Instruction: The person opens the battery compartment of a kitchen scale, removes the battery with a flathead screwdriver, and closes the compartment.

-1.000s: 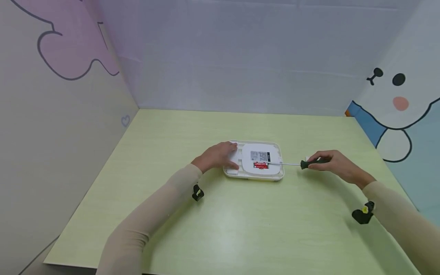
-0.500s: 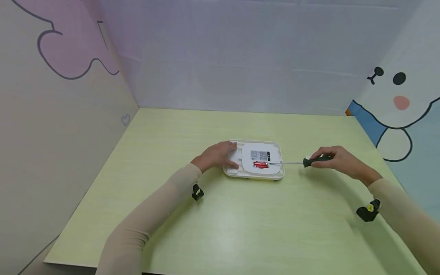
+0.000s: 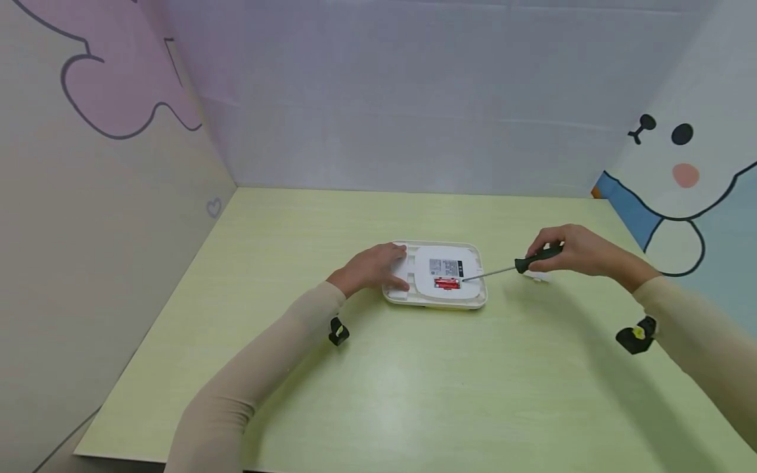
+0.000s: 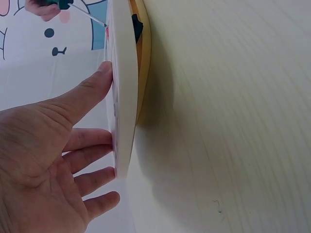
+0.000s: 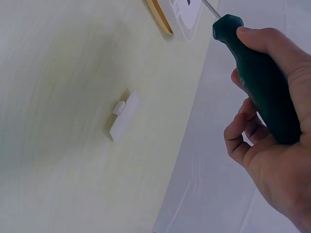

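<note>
A flat white device with rounded corners lies on the table, showing a grey label and red batteries in an uncovered compartment. My left hand rests on the device's left end, thumb and fingers spread, their tips on its face in the left wrist view. My right hand grips a screwdriver by its dark green handle. The shaft slopes down to the left, its tip at the right end of the batteries. Below that hand a small white cover with a tab lies on the table.
The pale wooden table meets a plain light wall at the back. Printed side walls stand left and right. Each wrist wears a small black camera. A yellow-orange edge shows beneath the device.
My right hand has risen and tilted the screwdriver more steeply, the tip staying by the batteries. The white cover below it now shows more. My left hand and the device have stayed put.
</note>
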A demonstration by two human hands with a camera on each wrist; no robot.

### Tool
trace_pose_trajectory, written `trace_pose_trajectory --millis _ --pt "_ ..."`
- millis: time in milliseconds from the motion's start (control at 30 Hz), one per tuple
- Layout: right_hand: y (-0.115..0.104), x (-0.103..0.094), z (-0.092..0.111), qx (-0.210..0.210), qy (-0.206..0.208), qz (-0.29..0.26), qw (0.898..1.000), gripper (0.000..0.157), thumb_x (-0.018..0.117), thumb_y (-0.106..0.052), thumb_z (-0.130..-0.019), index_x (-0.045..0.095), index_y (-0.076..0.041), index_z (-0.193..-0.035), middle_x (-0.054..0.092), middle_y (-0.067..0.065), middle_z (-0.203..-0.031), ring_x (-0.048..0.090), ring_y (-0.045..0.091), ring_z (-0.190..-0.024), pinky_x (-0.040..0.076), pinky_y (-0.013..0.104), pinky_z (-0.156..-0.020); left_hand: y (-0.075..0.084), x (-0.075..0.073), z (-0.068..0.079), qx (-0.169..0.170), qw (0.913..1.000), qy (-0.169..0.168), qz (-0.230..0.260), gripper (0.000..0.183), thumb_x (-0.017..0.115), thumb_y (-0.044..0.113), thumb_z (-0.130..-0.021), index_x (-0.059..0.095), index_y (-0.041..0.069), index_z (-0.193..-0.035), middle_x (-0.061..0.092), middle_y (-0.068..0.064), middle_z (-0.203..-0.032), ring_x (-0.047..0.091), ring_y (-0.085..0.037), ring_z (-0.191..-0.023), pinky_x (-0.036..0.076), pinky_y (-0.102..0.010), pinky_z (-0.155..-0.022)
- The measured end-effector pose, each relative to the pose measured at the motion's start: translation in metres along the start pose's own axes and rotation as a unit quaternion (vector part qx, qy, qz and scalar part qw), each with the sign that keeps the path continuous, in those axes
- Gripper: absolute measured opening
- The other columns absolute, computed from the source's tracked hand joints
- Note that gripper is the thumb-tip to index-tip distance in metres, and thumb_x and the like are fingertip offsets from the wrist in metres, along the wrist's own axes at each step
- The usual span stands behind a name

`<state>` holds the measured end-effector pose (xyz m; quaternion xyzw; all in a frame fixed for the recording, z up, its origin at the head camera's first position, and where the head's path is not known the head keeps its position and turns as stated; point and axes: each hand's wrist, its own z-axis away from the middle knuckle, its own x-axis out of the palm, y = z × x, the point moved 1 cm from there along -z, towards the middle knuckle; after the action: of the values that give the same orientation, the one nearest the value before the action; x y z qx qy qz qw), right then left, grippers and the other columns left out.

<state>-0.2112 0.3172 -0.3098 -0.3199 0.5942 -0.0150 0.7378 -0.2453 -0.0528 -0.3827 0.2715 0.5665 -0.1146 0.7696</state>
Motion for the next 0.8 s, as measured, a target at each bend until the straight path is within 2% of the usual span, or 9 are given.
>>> trace_pose_trajectory --millis 433,567,800 --pt "-0.018 -0.005 -0.01 -0.02 -0.019 0.031 0.999 0.015 0.079 -0.028 -0.083 0.074 -0.019 -0.093 0.067 -0.001 -0.094 0.058 0.014 -0.082 0.049 0.029 -0.069 0.001 0.0 0.001 -0.007 0.9999 -0.002 0.011 0.086 0.075 0.05 -0.082 0.041 0.008 -0.149 0.037 -0.007 -0.157 0.035 -0.025 -0.144 0.032 -0.038 -0.118" --pt "-0.007 0.0 -0.006 -0.005 -0.01 0.012 1.0 0.016 0.079 -0.03 -0.083 0.074 -0.019 -0.094 0.067 0.0 -0.094 0.058 0.015 -0.081 0.048 0.029 -0.068 0.002 0.0 0.0 -0.007 1.0 0.001 0.007 0.085 0.075 0.05 -0.081 0.042 0.008 -0.148 0.037 -0.007 -0.156 0.036 -0.025 -0.144 0.032 -0.038 -0.117" --pt "0.024 0.024 0.009 0.011 0.014 -0.063 0.998 0.016 0.075 -0.026 -0.087 0.074 -0.016 -0.1 0.067 0.004 -0.098 0.054 0.012 -0.078 0.048 0.025 -0.066 0.002 0.0 0.001 -0.009 0.9999 -0.007 0.011 0.085 0.076 0.049 -0.082 0.042 0.008 -0.148 0.036 -0.006 -0.157 0.033 -0.025 -0.146 0.03 -0.039 -0.119"
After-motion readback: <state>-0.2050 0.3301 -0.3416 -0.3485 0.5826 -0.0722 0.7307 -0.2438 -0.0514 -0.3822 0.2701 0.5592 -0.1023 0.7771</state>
